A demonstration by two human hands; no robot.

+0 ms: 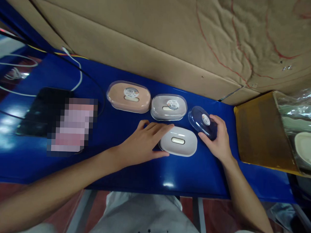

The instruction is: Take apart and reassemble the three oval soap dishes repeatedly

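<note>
My left hand [147,140] grips the left end of a pale grey oval soap box [186,148], thumb in front and fingers behind. This box has no cover over its top, and a cream oval piece shows in its middle. To its right, my right hand [219,141] is closed around the right side of an oval clear plastic lid [198,119] with a round label; dark blue shows through it. Behind them stand a peach soap box [117,94] and a light grey soap box [159,108], both under clear lids with round labels.
Left on the blue table [148,177] lie a black tablet-like slab [35,115], a blurred-out phone-like object [75,124] and a white cable [81,76]. A cardboard wall [138,37] runs along the back. At right, a taped carton [264,134] holds plastic-wrapped items.
</note>
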